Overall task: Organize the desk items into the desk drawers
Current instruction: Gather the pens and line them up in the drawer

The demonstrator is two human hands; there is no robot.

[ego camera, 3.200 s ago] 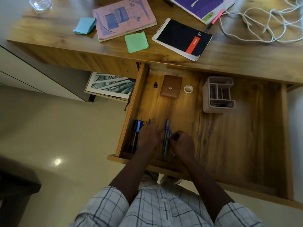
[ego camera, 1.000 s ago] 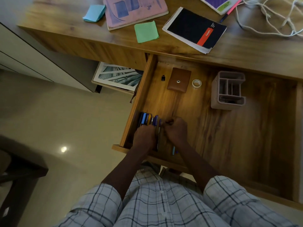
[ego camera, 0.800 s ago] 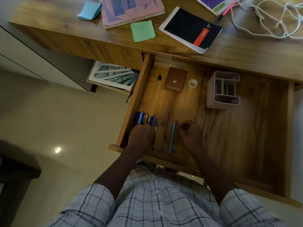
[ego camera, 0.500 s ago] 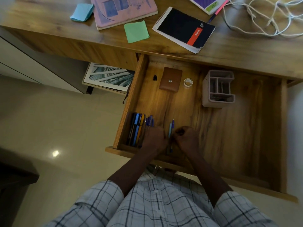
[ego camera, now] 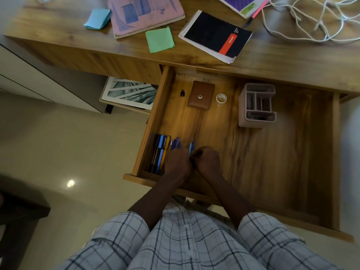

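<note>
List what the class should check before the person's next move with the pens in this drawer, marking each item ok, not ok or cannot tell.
1. The drawer is pulled open: ok.
2. The row of pens lies straight along the drawer's left wall: ok.
3. The two blue pens have joined that row: not ok, a gap separates them.
4. Grip on the blue pens: cannot tell; the left hand and right hand cover their lower parts.
5. The desk is emptied: not ok; notebooks, sticky notes and a cable lie on it.
</note>
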